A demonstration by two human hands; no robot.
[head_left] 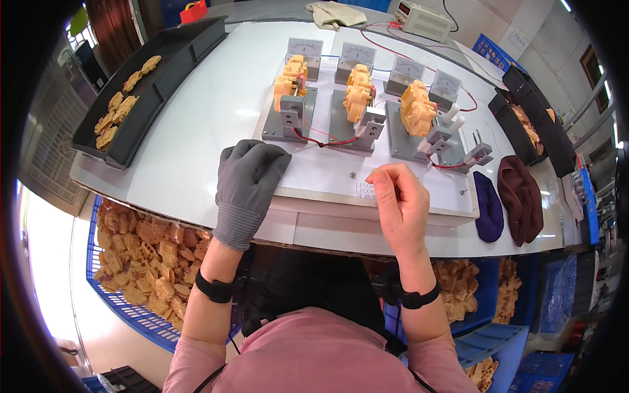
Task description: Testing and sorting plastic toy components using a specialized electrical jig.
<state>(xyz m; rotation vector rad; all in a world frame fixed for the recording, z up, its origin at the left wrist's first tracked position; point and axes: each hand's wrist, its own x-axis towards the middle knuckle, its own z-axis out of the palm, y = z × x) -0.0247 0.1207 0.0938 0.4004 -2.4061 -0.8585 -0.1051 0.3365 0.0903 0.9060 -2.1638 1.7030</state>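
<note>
My left hand [252, 173], in a grey knit glove, rests closed by the near left edge of a white test board [314, 173]. Bare, my right hand [401, 196] is curled at the board's near edge, its thumb against the bent fingers. I see nothing held in either hand; the undersides of the fingers are hidden. Beyond them, yellow plastic gear-like assemblies [358, 95] sit upright on three grey test stands [286, 121]. A further fixture [475, 154] at the right carries two metal pins. Several analog meters [304, 49] stand behind, joined by red and black wires [321, 143].
Black trays with yellow parts lie left [164, 78] and right [547, 124]. A purple cloth [487, 208] and a brown cloth [521, 200] are right of the board. A power supply [424, 19] stands far back. Blue crates [141, 321] of yellow parts sit below the table.
</note>
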